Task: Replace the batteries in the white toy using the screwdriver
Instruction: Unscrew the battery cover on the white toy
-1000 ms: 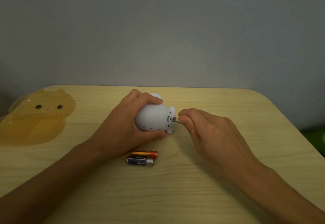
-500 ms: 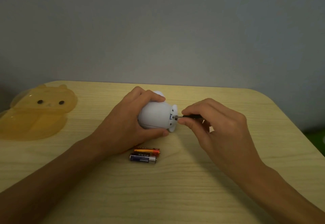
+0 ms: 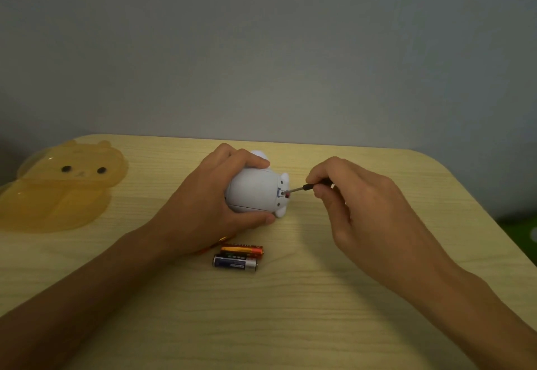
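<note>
White toy (image 3: 252, 192) lies mid-frame on the table (image 3: 290, 311), the left hand (image 3: 209, 207) wrapped around it; the right hand (image 3: 363, 204) pinches the screwdriver (image 3: 305, 187), tip at the toy's bottom, two batteries (image 3: 236, 258) just below

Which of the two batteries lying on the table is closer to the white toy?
The orange-and-red battery. It lies just behind the dark blue-and-silver battery, on the side toward the white toy.

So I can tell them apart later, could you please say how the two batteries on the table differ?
The orange battery is orange and red with a dark band; the blue battery is dark blue with a silvery right end. The orange one lies farther from the person, the blue one nearer. Both lie flat, side by side, lengthwise left to right, untouched by either hand.
</note>
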Available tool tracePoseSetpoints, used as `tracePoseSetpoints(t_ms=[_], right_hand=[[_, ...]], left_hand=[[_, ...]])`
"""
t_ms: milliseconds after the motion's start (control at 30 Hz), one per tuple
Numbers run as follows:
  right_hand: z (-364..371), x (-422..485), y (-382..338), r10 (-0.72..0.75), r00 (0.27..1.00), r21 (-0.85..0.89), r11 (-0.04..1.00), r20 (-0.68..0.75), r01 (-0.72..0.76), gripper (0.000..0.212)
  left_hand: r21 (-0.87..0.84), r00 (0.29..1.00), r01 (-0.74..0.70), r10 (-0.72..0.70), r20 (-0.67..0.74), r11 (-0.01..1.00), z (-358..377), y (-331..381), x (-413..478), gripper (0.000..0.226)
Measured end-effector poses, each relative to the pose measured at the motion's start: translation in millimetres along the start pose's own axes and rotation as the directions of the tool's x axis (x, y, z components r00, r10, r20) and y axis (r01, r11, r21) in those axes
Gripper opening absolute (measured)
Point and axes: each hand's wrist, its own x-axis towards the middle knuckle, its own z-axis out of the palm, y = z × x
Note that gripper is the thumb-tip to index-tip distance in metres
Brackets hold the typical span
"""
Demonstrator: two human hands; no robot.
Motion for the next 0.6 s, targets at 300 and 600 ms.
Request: tracePoseSetpoints(t_ms=[300, 600], right_hand=[[6, 3, -4, -0.033, 0.998, -0.233, 0.972, -0.056, 0.019, 0.033], [-15, -10, 20, -0.064, 0.997, -0.055, 0.997, -0.040, 0.062, 0.020]], left_hand=[[0.006, 1.000, -0.006, 0.006, 0.012, 1.000, 1, 3, 0, 0.073], [0.007, 0.999, 0.027, -0.027, 0.018, 1.000, -1, 3, -1, 0.072]])
